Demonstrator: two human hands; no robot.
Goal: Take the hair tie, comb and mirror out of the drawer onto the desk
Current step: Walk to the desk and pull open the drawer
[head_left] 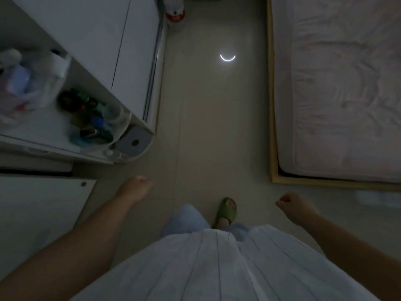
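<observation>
Both bare forearms are reaching forward and down. The left hand (135,187) is hanging at the near left with fingers curled loosely under — holding nothing. The right hand (291,204) is hovering at the near right, balled into a loose fist — also gripping nothing.

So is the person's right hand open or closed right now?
Closed. The right hand is curled into a loose fist above the pale tiled floor, fingers tucked in, with nothing visible in it.
</observation>
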